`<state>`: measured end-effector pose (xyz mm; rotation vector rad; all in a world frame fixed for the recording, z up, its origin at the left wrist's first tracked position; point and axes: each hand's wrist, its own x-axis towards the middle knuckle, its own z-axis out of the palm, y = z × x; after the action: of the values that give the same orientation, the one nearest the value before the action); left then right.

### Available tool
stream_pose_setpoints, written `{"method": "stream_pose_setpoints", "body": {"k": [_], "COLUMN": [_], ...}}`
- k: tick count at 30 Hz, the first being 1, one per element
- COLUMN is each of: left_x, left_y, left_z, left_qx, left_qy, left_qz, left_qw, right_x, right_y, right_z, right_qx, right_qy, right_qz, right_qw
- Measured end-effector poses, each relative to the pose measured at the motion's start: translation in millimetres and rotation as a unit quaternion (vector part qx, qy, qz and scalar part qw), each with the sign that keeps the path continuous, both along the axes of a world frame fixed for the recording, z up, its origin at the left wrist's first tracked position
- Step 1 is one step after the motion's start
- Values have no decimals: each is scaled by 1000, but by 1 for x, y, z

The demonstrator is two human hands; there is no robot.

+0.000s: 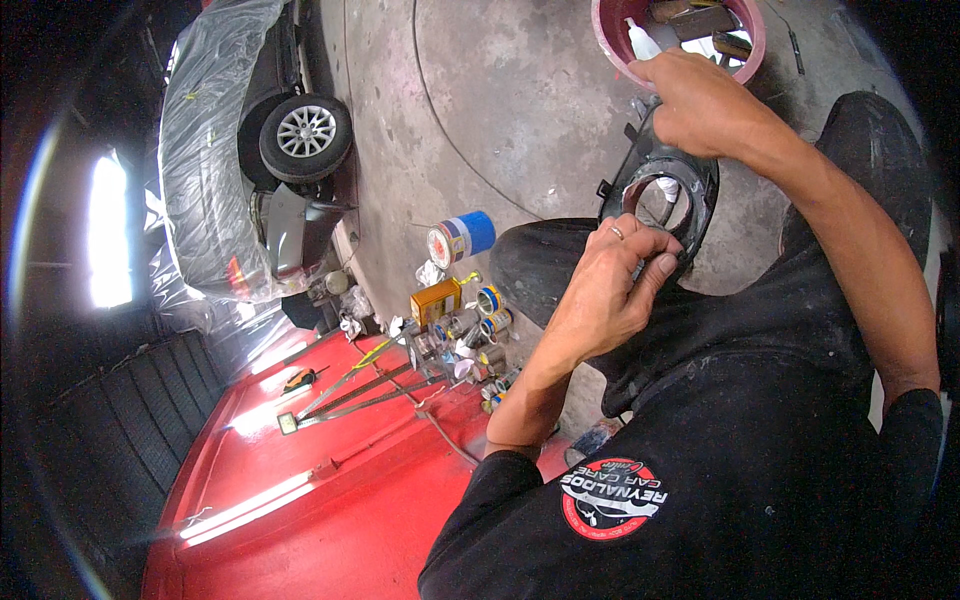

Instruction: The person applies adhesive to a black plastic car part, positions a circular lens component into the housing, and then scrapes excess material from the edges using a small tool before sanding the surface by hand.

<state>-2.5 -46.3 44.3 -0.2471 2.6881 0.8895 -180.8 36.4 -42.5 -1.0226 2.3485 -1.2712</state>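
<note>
A black plastic car trim piece with a round opening, which looks like a fog light bezel, is held above my lap. My left hand pinches its near end, thumb against bent fingers, with a ring on one finger. At the far end my right hand is closed over the piece, and its fingertips are partly hidden behind the bucket rim area. Small clips stick out along the left edge of the bezel. Just beyond my right hand stands a reddish bucket holding a white bottle and dark blocks.
To the left, a car under plastic sheeting shows one wheel. A blue can, a yellow-brown tin and several smaller cans stand beside a red panel. A hose crosses the concrete floor.
</note>
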Motion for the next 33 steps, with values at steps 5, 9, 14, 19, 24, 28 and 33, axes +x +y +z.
{"method": "stream_pose_setpoints", "body": {"k": [5,9,14,19,24,28,33], "left_x": [0,-1,2,5,19,28,45], "left_y": [0,-1,-9,-12,-24,-35,-64], "left_z": [3,3,4,7,0,-7,-53], "left_qx": [-3,10,28,33,105,135,169], "left_qy": [-8,-5,-10,-3,103,176,208], "left_qz": [4,11,21,68,231,347,449], "left_qw": [1000,1000,999,997,962,911,852], "right_x": [0,0,-9,-8,-8,-9,-21], "right_y": [0,-2,-3,-1,4,6,8], "right_z": [4,-3,9,6,2,-6,1], "right_qx": [8,-13,49,-3,-27,-32,-51], "right_qy": [-8,10,-23,-25,-26,-10,-113], "right_qz": [-1,-5,41,12,-13,-17,72], "right_qw": [1000,1000,998,1000,999,999,990]}}
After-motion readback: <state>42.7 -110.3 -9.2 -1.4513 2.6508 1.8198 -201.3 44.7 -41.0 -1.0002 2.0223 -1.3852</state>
